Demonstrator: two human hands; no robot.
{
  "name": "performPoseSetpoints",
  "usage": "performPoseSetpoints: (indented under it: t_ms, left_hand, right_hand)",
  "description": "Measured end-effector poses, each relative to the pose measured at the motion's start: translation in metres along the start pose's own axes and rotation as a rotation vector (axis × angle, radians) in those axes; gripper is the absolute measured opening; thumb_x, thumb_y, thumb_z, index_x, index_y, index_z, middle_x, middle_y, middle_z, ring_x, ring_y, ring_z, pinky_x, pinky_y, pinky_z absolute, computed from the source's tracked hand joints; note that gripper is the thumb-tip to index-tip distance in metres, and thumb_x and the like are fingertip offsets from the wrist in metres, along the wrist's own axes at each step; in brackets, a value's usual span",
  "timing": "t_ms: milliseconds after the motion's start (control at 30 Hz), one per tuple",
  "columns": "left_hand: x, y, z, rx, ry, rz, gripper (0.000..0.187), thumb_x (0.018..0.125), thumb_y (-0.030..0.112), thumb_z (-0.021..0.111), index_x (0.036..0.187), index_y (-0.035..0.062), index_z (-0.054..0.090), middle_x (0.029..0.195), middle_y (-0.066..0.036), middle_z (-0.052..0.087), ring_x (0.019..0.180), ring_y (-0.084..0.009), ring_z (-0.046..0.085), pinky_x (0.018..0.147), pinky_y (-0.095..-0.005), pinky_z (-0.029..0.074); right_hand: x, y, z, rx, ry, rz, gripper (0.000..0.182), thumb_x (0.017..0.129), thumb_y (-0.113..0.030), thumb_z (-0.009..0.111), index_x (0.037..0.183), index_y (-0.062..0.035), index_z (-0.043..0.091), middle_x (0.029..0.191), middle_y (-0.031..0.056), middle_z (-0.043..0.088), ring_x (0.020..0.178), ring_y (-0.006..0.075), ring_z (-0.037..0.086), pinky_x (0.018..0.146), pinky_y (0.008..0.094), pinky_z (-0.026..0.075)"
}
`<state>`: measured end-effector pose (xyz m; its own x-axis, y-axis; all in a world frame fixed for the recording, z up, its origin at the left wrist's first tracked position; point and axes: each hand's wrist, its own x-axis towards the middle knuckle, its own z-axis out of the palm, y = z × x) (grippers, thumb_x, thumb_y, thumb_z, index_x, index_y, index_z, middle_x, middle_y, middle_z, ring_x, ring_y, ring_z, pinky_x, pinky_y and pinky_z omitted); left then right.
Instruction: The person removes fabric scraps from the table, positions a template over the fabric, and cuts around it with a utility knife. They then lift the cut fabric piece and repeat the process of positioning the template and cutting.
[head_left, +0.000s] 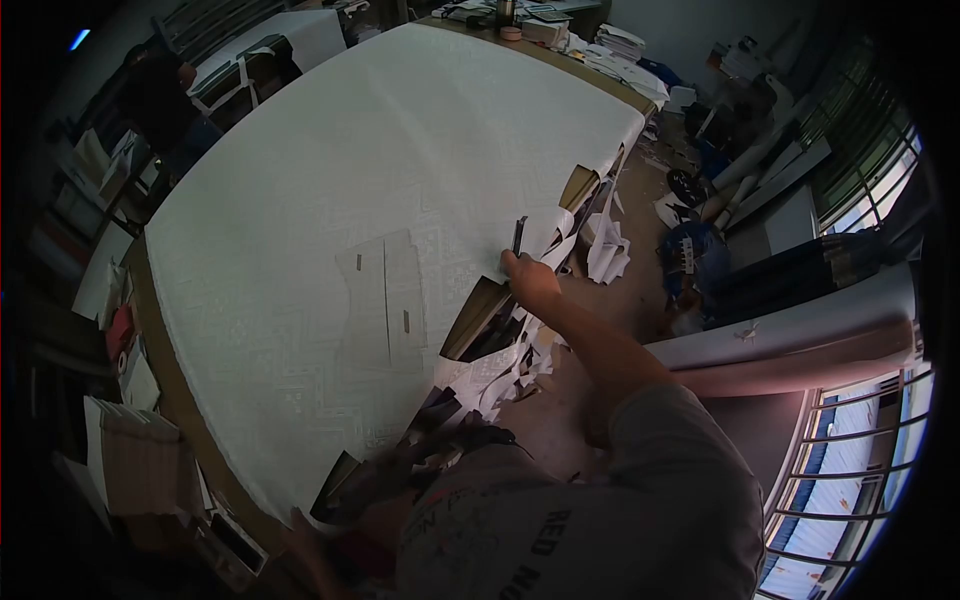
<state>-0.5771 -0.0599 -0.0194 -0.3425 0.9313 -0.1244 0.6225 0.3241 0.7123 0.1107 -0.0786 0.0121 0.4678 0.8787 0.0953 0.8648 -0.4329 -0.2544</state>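
Grey sleeve (670, 470) and shirt fill the lower foreground, nearest the camera. From it the right hand (530, 280) is stretched to the edge of the bench (180, 400), where its grip is closed around a dark cutter (518, 236), held upright at the edge of the white sheet (400, 150). That sheet is spread over nearly the whole bench. A cut pattern piece (385, 300) is laid flat on it, just left of the hand. The left hand (305, 530) is seen only dimly at the lower edge of the bench; whether its grip is closed cannot be told. Paper offcuts (605, 250) are scattered on the floor beside the bench. Stacked papers (620, 45) are piled at the far end
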Motion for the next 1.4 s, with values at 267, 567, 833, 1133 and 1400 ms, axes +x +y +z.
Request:
performPoseSetpoints:
  t_ms: [267, 567, 833, 1133, 1400]
  left_hand:
    - [0.017, -0.019, 0.004, 0.093, 0.024, 0.010, 0.057, 0.097, 0.040, 0.070, 0.121, -0.0112, 0.067, 0.113, -0.028, 0.073, 0.102, -0.0339, 0.069, 0.091, -0.0450, 0.053]
    - [-0.012, 0.003, -0.014, 0.322, 0.184, 0.032, 0.054, 0.095, 0.047, 0.073, 0.111, -0.0045, 0.065, 0.094, -0.026, 0.069, 0.088, -0.0434, 0.068, 0.080, -0.0493, 0.053]
    - [-0.027, 0.038, -0.026, 0.287, 0.212, -0.157, 0.053, 0.095, 0.041, 0.075, 0.128, 0.0022, 0.061, 0.114, -0.023, 0.069, 0.104, -0.0418, 0.068, 0.091, -0.0472, 0.053]
    - [-0.002, 0.095, 0.044, 0.303, 0.090, 0.653, 0.064, 0.091, 0.022, 0.078, 0.146, 0.0026, 0.051, 0.150, -0.027, 0.049, 0.141, -0.0464, 0.044, 0.117, -0.0546, 0.037]
    - [0.066, 0.074, 0.040, 0.492, -0.132, 0.577, 0.080, 0.092, 0.044, 0.074, 0.155, 0.0037, 0.045, 0.165, -0.022, 0.039, 0.152, -0.0469, 0.032, 0.123, -0.0631, 0.023]
  right_hand:
    - [0.013, 0.007, 0.006, -0.016, 0.031, 0.002, 0.025, 0.093, -0.009, 0.059, 0.117, -0.0094, 0.051, 0.098, 0.0237, 0.067, 0.085, 0.0452, 0.072, 0.071, 0.0541, 0.059]
    - [-0.008, 0.018, 0.026, 0.036, 0.237, -0.156, 0.037, 0.088, -0.014, 0.069, 0.123, -0.0142, 0.056, 0.100, 0.0189, 0.072, 0.088, 0.0428, 0.072, 0.071, 0.0538, 0.056]
    - [-0.024, -0.013, 0.018, 0.150, 0.201, -0.032, 0.030, 0.094, -0.014, 0.074, 0.119, -0.0107, 0.058, 0.083, 0.0118, 0.069, 0.076, 0.0350, 0.069, 0.067, 0.0453, 0.054]
    - [0.011, -0.132, 0.037, 0.351, 0.184, -0.458, 0.042, 0.088, -0.005, 0.075, 0.126, -0.0050, 0.056, 0.113, 0.0192, 0.067, 0.112, 0.0436, 0.063, 0.091, 0.0493, 0.053]
    - [0.032, -0.195, 0.055, 0.405, 0.043, -0.619, 0.061, 0.086, -0.011, 0.079, 0.139, -0.0022, 0.049, 0.124, 0.0208, 0.066, 0.133, 0.0487, 0.051, 0.108, 0.0535, 0.046]
